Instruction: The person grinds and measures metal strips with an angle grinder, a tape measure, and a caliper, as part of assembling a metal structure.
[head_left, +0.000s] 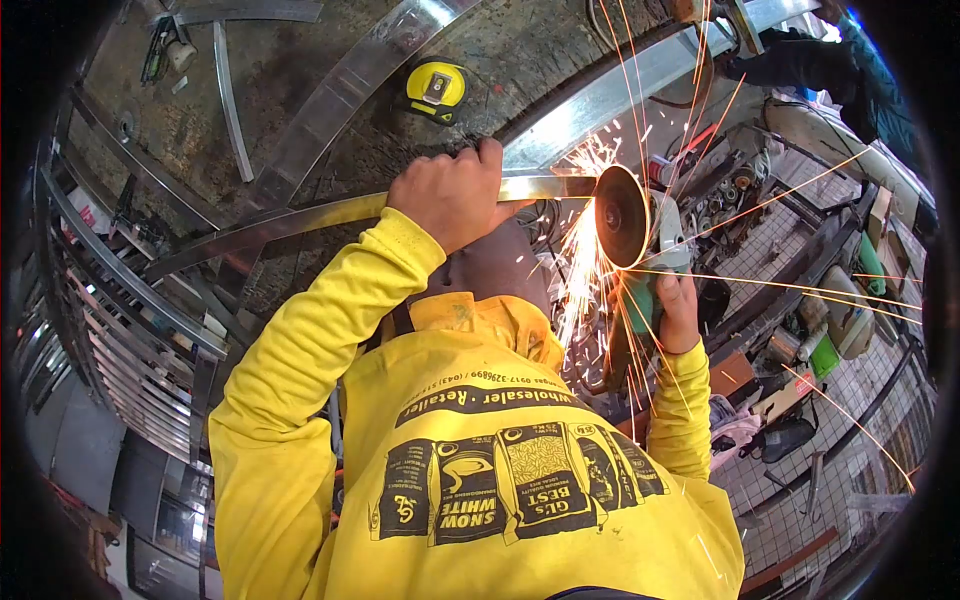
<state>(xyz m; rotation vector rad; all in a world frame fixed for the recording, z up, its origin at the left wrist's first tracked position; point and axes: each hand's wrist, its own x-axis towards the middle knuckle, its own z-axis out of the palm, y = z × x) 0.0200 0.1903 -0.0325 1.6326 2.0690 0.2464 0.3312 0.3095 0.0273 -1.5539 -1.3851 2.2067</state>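
Note:
My left hand is closed round a flat metal bar, holding it near its right end. In my right hand is a green angle grinder, gripped by its body. The grinder's round disc meets the end of the bar, and bright sparks spray out from there in several directions. Part of the grinder is hidden behind the sparks and my fingers. Just beyond my left hand, a yellow tape measure lies on the dark worktable.
Wide shiny metal strips cross the worktable, and another wide metal piece lies behind the disc. Metal bars form a rack at left. Tools and clutter fill the right side over a grid floor. Another person's dark sleeve shows top right.

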